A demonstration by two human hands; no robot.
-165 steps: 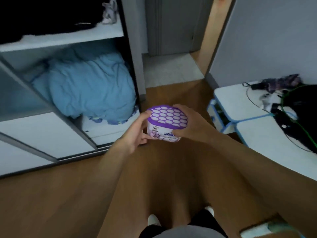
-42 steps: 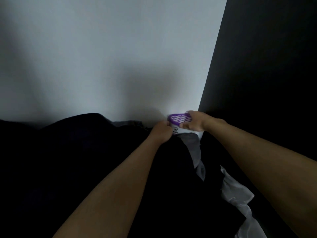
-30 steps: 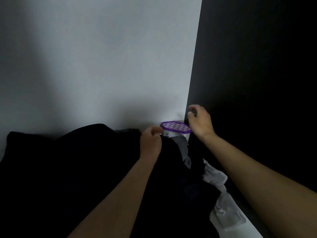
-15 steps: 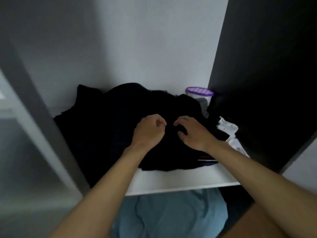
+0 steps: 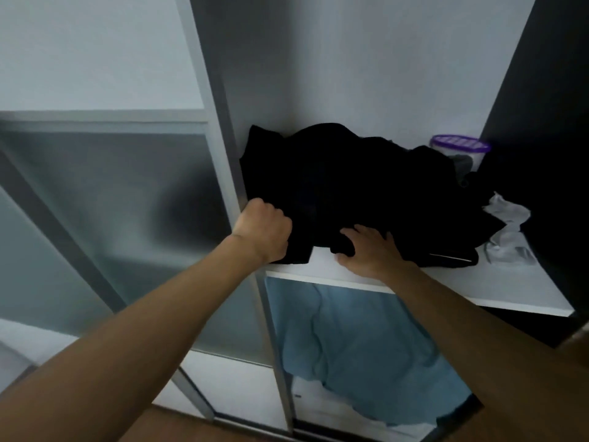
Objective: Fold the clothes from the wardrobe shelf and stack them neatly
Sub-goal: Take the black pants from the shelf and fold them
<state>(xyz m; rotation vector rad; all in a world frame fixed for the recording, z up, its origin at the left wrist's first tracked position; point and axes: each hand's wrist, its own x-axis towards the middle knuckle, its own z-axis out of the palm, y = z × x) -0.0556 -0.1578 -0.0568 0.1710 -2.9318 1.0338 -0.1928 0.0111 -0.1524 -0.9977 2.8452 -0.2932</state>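
Observation:
A heap of black clothes lies unfolded on the white wardrobe shelf. My left hand grips the heap's front left edge in a fist. My right hand holds the heap's front edge, fingers curled under a fold of black cloth, palm on the shelf. A crumpled white and grey garment lies at the heap's right side.
A purple-lidded tub stands at the shelf's back right corner. A frosted sliding door with a grey frame stands on the left. A light blue quilt fills the compartment below. The dark side panel bounds the right.
Both hands let go of the purple-lidded tub at the shelf's back corner, came forward and took hold of the black heap's front edge. The left hand shifted to the heap's left end.

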